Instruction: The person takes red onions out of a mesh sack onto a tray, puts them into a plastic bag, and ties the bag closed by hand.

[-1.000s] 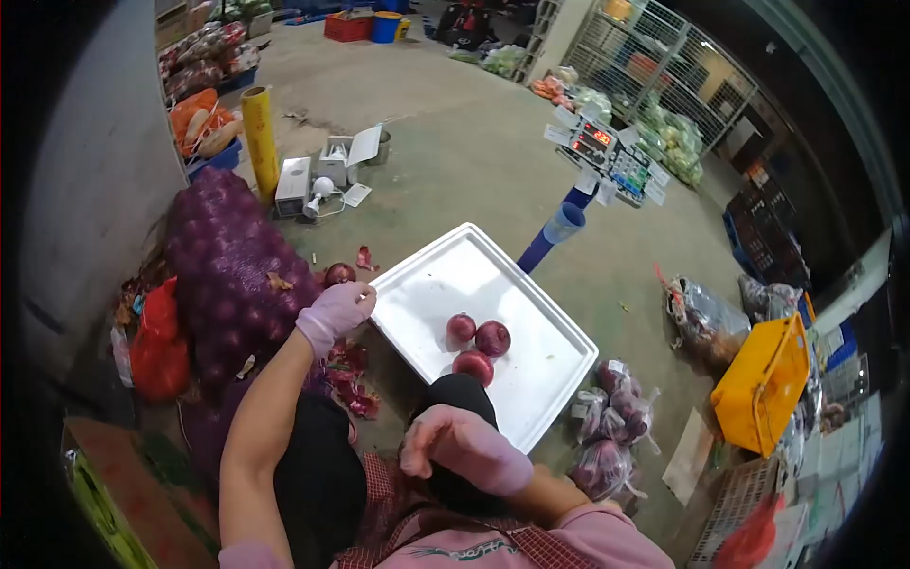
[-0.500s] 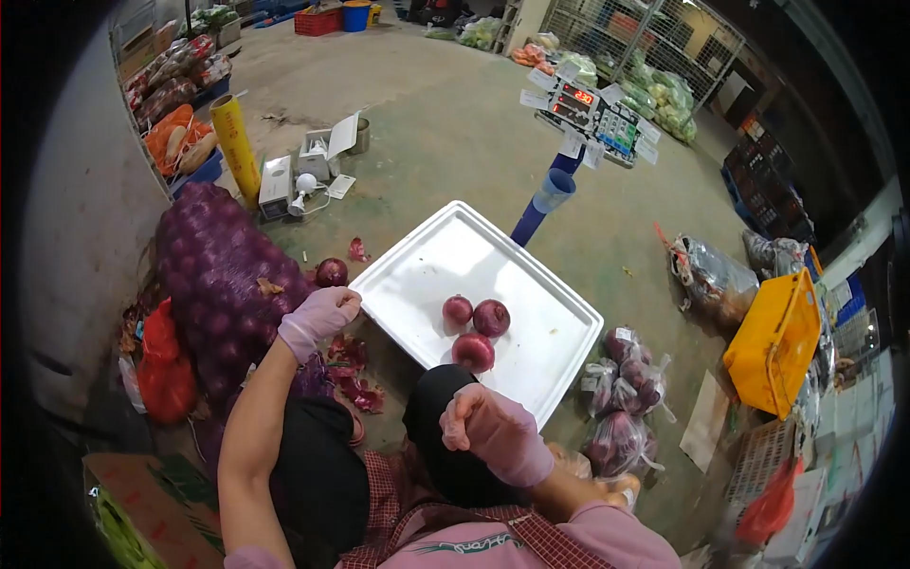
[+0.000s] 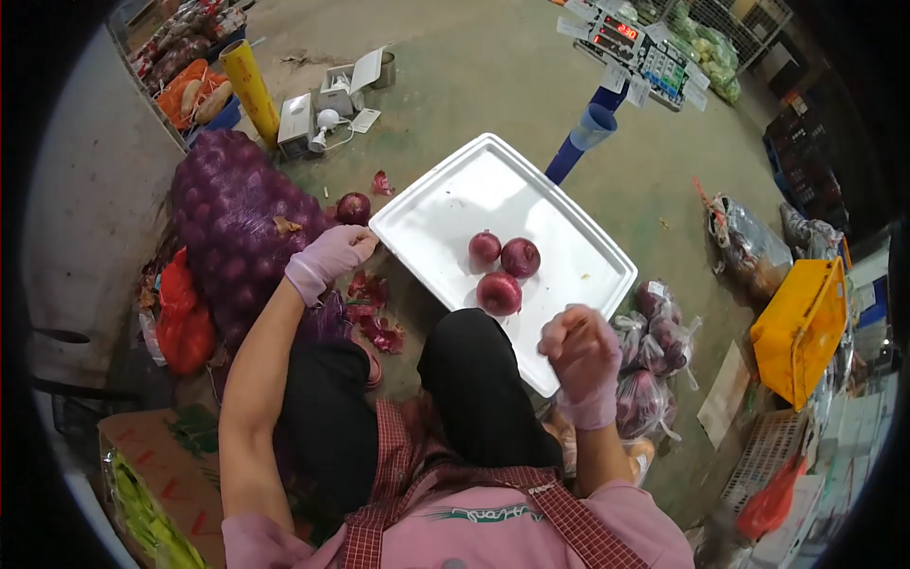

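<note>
A white tray (image 3: 436,199) holds a small onion (image 3: 484,248), another onion (image 3: 519,257) and a larger onion (image 3: 499,294), close together. At its left corner, my left hand (image 3: 332,258), in a pale glove, has its fingers pressed together; whether they grip the rim is hard to tell. A loose onion (image 3: 354,209) lies on the floor just beyond that hand. Over the right lower edge of the tray, my right hand (image 3: 583,360) is raised with its gloved fingers curled, and any content is hidden. Beside my left hand stands a net sack of onions (image 3: 242,237).
Bagged onions (image 3: 654,327) lie right of the tray. Beyond it stands a scale (image 3: 637,55) on a blue post (image 3: 573,152). A yellow crate (image 3: 799,332) is at the right; a yellow roll (image 3: 250,90) and small boxes (image 3: 296,123) are at the back left. Onion skins (image 3: 370,303) litter the floor.
My right hand has moved from above my knee to the right, over the tray's edge. My left hand remains at the left corner. The camera view has tilted down.
</note>
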Tool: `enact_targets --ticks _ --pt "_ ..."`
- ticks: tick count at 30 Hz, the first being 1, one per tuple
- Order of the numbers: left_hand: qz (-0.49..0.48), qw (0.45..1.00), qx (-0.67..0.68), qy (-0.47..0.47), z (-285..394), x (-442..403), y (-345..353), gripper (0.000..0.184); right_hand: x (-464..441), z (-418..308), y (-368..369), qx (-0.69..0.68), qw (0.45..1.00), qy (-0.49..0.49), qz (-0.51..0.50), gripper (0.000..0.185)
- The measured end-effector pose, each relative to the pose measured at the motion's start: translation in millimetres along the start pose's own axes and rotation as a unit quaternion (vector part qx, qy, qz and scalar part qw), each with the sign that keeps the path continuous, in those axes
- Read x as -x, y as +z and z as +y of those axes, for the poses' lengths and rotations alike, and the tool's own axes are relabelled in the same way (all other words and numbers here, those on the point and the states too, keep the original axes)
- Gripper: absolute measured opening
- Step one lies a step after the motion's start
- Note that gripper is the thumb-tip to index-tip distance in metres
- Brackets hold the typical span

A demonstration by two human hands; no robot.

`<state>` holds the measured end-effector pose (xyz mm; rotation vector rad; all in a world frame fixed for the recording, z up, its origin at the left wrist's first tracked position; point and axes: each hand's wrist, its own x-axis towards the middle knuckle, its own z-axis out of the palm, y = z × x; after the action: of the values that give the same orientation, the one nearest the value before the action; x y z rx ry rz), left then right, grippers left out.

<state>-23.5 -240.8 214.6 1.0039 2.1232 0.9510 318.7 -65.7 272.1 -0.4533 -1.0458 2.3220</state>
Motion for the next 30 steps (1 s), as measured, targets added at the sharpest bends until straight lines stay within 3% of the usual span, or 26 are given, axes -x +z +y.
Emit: enact_targets --ticks 5,7,9,11,15,18,20,21,22,23,24,25,27,29,30 --pt "-0.040 0.995 0.077 -0.041 -7 -4 -5 0.029 -31 11 -67 -0.039 0.992 0.055 0.105 0.022" --pt "-0.030 0.996 0.064 -0.047 0 0 -9 0.029 -46 25 -86 0.024 0.981 0.092 0.168 0.020" --pt "-0.007 0.990 0.106 -0.091 6 5 -11 0.028 -65 40 -97 0.164 0.967 0.094 0.169 0.018" --pt "0.011 0.991 0.123 -0.059 0 6 -18 0.029 -82 56 -105 0.279 0.947 0.078 0.138 0.017" --pt "0.066 0.974 0.184 -0.111 -16 12 -31 0.030 -116 81 -94 0.309 0.943 0.084 0.091 0.015" --pt "0.101 0.954 0.248 -0.137 -73 14 -26 0.029 -134 106 -102 0.378 0.921 0.072 0.063 0.014" --pt "0.120 0.985 0.115 -0.046 -139 25 -1 0.029 -140 113 -95 0.389 0.914 0.100 0.053 0.014" --pt "0.099 0.992 0.075 0.002 -162 32 14 0.021 -143 115 -95 0.394 0.910 0.114 0.049 0.014" --pt "0.013 0.998 0.002 -0.055 -158 47 18 0.020 -147 119 -97 0.400 0.906 0.129 0.045 0.015" --pt "-0.034 0.984 -0.165 -0.053 -207 66 37 0.031 -150 124 -100 0.407 0.903 0.132 0.046 0.016" --pt "-0.107 0.936 -0.246 -0.228 -231 91 54 0.043 -152 124 -97 0.417 0.897 0.139 0.048 0.016" --pt "-0.226 0.860 -0.270 -0.368 -212 100 51 0.050 -155 124 -96 0.428 0.891 0.146 0.049 0.016" --pt "-0.237 0.799 -0.267 -0.483 -230 131 52 0.042 -167 132 -112 0.489 0.864 0.110 0.050 0.015" --pt "-0.157 0.789 -0.269 -0.530 -284 169 51 0.037 -182 136 -117 0.530 0.844 0.066 0.046 0.014" --pt "-0.166 0.780 -0.269 -0.540 -298 178 48 0.036 -191 140 -117 0.551 0.832 0.046 0.037 0.014"
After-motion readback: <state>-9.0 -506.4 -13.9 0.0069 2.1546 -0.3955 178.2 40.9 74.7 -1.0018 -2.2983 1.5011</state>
